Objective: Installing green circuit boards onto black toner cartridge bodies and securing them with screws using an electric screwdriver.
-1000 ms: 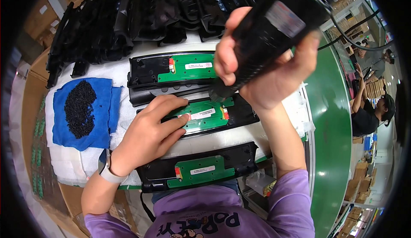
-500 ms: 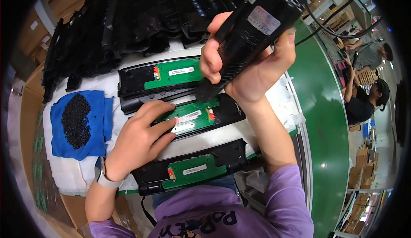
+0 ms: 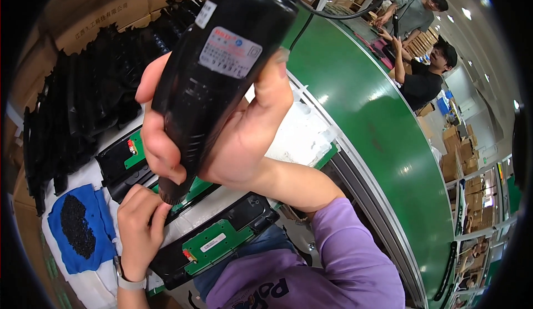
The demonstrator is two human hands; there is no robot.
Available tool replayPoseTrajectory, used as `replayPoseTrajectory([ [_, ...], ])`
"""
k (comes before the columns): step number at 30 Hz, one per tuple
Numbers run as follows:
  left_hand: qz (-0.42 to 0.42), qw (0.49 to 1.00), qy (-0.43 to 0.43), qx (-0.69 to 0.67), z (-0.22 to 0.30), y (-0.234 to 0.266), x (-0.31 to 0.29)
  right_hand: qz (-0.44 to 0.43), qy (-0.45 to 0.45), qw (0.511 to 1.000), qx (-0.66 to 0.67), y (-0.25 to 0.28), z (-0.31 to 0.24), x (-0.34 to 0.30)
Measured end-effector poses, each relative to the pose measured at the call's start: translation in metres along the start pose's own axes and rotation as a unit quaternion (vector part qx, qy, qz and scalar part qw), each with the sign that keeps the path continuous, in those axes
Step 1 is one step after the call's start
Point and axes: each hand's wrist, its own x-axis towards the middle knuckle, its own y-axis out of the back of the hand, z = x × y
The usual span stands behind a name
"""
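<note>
My right hand (image 3: 244, 137) is wrapped round a black corded electric screwdriver (image 3: 222, 59), which points down and left. Its lower end meets the fingertips of my left hand (image 3: 139, 220), whose thumb and fingers are pinched together; anything between them is hidden. Beneath both hands lies the middle black housing with a green circuit board (image 3: 198, 188), mostly covered from sight. A second black housing (image 3: 261, 212) with a green board is closest to my body. Beyond my left hand is a third housing (image 3: 114, 167), partly behind my right hand.
To the left, a blue cloth (image 3: 60, 253) carries a pile of small black screws (image 3: 78, 225). Many black plastic parts (image 3: 94, 92) are heaped at the far left, before cardboard boxes (image 3: 105, 14). A green work surface (image 3: 366, 103) curves along the right; two people stand beyond it.
The view has swung, shifting the scene leftward. My left hand has gone from fingers spread on the middle board to a pinch at the screwdriver's lower end. The right hand still holds the screwdriver.
</note>
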Motion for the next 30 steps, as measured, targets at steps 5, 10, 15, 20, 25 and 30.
replayPoseTrajectory([
  [5,0.055,0.998,0.000,0.034,-0.001,0.009,0.000,0.031,-0.030,0.998,-0.039,0.012,-0.001,0.004],
  [10,0.037,0.998,-0.049,0.015,-0.014,0.000,-0.002,0.029,-0.025,0.996,-0.078,0.027,0.000,0.005],
  [15,0.045,0.997,-0.060,0.026,-0.017,0.001,-0.004,0.010,-0.052,0.996,-0.068,0.029,0.006,0.004],
  [20,0.031,0.995,-0.074,0.058,-0.019,0.001,-0.007,-0.008,-0.031,0.994,-0.103,0.032,0.011,0.004],
  [25,0.017,0.994,-0.076,0.079,-0.017,0.002,-0.006,-0.001,-0.042,0.993,-0.108,0.032,0.012,0.004],
  [30,0.011,0.994,-0.074,0.081,-0.018,0.001,-0.008,-0.001,-0.041,0.995,-0.089,0.032,0.014,0.003],
])
